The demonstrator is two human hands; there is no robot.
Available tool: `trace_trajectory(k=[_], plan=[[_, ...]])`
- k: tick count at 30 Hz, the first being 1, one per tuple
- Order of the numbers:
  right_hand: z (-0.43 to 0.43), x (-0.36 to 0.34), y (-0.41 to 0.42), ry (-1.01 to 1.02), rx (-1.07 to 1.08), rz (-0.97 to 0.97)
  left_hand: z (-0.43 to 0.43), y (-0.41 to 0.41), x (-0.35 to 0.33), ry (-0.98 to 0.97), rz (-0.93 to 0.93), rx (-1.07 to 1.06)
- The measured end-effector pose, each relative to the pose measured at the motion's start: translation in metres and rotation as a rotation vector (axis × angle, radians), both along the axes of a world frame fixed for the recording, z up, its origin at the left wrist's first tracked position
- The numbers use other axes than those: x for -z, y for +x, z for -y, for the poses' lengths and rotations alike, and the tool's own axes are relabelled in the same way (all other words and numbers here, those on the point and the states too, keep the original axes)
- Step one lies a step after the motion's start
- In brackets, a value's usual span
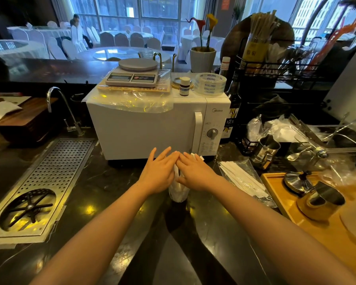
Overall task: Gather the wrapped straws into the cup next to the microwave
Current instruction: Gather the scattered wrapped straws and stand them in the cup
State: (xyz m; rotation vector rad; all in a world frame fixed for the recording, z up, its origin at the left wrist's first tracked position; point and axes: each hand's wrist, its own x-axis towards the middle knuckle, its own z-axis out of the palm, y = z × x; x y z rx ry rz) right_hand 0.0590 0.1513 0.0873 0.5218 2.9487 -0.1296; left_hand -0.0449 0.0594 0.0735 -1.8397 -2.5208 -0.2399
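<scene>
Two bare forearms reach forward from the near edge of the dark, glossy desk (111,182) and converge at its middle. The left hand (159,171) and right hand (195,173) lie palm-down with fingers straight and loosely spread, index fingertips touching, both resting over the mouth of a clear cup (178,192). Neither hand is closed around anything; they cup and press on the white wrapped straws (196,156) standing in the cup, whose tips poke out beyond the right fingers.

The cup stands on the desk just in front of the microwave (152,124), below its handle. To the right of the cup lies a clear bag of more white wrapped straws (243,178), beside a wooden tray (275,194) at the right edge. A perforated metal drain plate (49,173) sits along the left edge.

The white microwave reads "Midea" at its upper right. On top sit a kitchen scale (135,74) and a tape roll (210,84) printed "TOGETHER". A dark bottle (233,112) behind the microwave's right side shows "183".
</scene>
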Motion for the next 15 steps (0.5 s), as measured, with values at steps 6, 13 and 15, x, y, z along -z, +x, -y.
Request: trace_trajectory(k=[6, 13, 15], plan=[[0.001, -0.001, 0.005, 0.051, 0.054, 0.022, -0.001, -0.004, -0.002, -0.082, 0.081, -0.001], [-0.009, -0.014, 0.015, -0.048, 0.201, -0.085, -0.003, -0.013, -0.016, 0.071, 0.237, -0.028], [-0.013, -0.020, 0.020, -0.083, 0.233, -0.111, -0.005, -0.012, -0.022, 0.106, 0.236, -0.014]])
